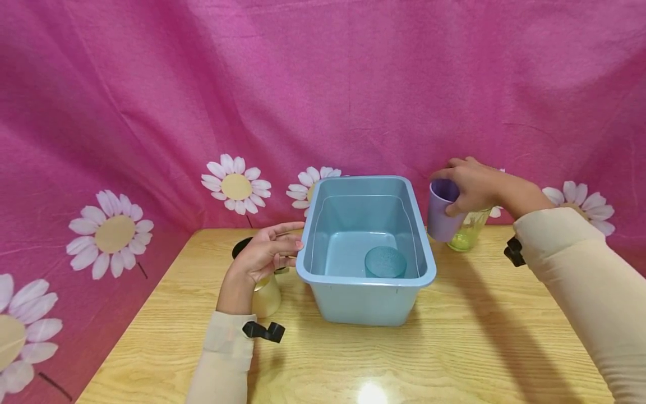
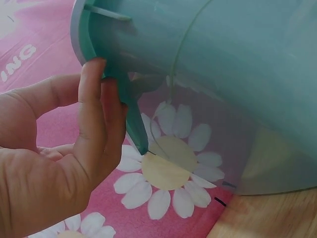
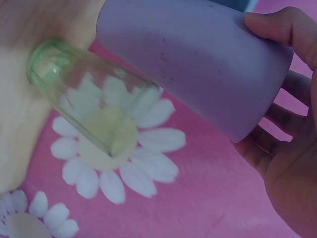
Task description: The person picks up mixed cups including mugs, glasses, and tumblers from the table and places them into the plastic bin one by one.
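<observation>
A blue plastic basin (image 1: 368, 303) stands on the table with a translucent teal round vessel (image 1: 386, 262) inside, near its front right. My left hand (image 1: 267, 249) holds the basin's left rim, fingertips at the lip, as the left wrist view also shows. To the right of the basin, my right hand (image 1: 474, 185) grips a purple cup (image 1: 443, 221) near its mouth, thumb on one side and fingers on the other. The cup is tilted. Just behind it stands a clear yellow-green glass (image 1: 466, 235), partly hidden by cup and hand in the head view.
Behind my left hand is a beige cup (image 1: 266, 297), partly covered by the hand, with a dark rounded edge (image 1: 241, 246) showing above it. A pink cloth (image 1: 353, 84) with white flowers hangs along the back of the wooden table (image 1: 313, 359).
</observation>
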Motion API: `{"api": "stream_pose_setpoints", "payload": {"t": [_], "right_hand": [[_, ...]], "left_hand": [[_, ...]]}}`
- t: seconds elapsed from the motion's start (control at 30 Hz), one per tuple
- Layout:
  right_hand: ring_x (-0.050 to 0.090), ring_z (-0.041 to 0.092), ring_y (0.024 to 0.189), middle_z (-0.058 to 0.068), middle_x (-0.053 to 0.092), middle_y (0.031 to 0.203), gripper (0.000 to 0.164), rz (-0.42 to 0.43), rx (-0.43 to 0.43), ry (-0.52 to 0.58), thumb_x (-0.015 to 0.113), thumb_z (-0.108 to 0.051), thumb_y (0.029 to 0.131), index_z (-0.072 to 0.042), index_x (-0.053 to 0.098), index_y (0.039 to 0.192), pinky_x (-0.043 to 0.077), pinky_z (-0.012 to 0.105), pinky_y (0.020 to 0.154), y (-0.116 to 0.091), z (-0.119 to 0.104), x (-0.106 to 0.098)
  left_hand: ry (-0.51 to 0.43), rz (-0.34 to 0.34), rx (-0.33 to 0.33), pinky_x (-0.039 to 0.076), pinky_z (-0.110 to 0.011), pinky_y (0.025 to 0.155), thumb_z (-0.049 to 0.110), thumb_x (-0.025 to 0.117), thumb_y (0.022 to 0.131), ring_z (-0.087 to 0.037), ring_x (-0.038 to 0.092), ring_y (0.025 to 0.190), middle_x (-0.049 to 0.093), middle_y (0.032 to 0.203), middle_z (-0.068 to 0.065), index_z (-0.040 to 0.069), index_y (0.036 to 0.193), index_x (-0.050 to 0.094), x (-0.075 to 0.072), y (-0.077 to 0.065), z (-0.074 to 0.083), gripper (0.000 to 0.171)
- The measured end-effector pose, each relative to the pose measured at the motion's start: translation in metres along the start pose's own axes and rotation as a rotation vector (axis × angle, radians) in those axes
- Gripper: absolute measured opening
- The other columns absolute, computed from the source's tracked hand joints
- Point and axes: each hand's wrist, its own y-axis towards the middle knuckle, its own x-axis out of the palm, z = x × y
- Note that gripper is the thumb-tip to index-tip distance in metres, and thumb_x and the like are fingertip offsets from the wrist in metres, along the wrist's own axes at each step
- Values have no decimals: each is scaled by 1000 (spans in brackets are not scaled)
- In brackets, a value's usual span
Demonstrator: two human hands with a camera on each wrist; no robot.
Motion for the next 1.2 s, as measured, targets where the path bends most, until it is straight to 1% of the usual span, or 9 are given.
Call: {"api": "stream_pose_setpoints", "payload": {"t": [0.17, 0.37, 0.57, 0.67, 0.8, 0.9, 1.07, 1.2], "right_hand": [[52, 41, 98, 22, 60, 115, 69, 3, 17, -40, 86, -19, 65, -4, 67, 130, 46, 53, 79, -1, 2, -21], [50, 43, 98, 24, 58, 120, 71, 3, 27, -73, 87, -22, 66, -4, 66, 132, 45, 54, 75, 1, 0, -43], [48, 44, 101, 26, 56, 123, 72, -9, 29, -96, 86, -24, 71, -3, 63, 136, 44, 54, 76, 7, -8, -64], [48, 43, 100, 26, 56, 123, 71, 10, 11, -103, 85, -25, 72, -3, 63, 136, 43, 53, 76, 10, -14, -72], [47, 43, 100, 27, 56, 124, 71, 48, -18, -94, 84, -26, 73, -5, 62, 137, 40, 51, 75, 13, -20, -81], [46, 42, 102, 27, 55, 125, 71, 59, -24, -77, 84, -27, 75, -8, 62, 139, 38, 51, 77, 14, -25, -85], [45, 40, 104, 24, 56, 125, 69, 79, -41, -55, 83, -29, 77, -12, 61, 141, 37, 48, 80, 18, -36, -88], [46, 40, 104, 24, 57, 124, 70, 97, -70, -44, 82, -30, 78, -12, 61, 142, 36, 48, 80, 22, -42, -89]], "left_hand": [[7, -2, 3, 62, -31, 72, -8, 60, 96, -17, 73, 81, 72, 104, -7, -4, 150, 42, 0, 0, 0, 58], [14, 7, 1, 62, -31, 72, -8, 59, 96, -16, 73, 81, 72, 103, -5, -4, 150, 42, -1, -1, 1, 57], [16, 8, -3, 62, -31, 72, -7, 60, 96, -16, 73, 81, 72, 103, -6, -3, 150, 42, -2, -1, 2, 58], [17, 8, -1, 62, -31, 71, -7, 60, 96, -17, 74, 80, 71, 103, -7, -3, 150, 42, -2, 0, 3, 58], [14, 9, -2, 62, -31, 71, -8, 60, 96, -16, 74, 80, 72, 103, -7, -3, 150, 42, -2, 2, 4, 57], [11, 6, -5, 62, -30, 70, -8, 59, 96, -16, 74, 79, 72, 102, -7, -3, 150, 41, -3, 2, 4, 57], [8, 4, -9, 62, -29, 69, -8, 59, 97, -16, 74, 78, 72, 102, -7, -3, 151, 41, -3, 1, 4, 58], [7, 5, -9, 61, -29, 70, -7, 60, 96, -16, 74, 79, 71, 105, -9, -3, 151, 41, -3, 1, 3, 58]]}}
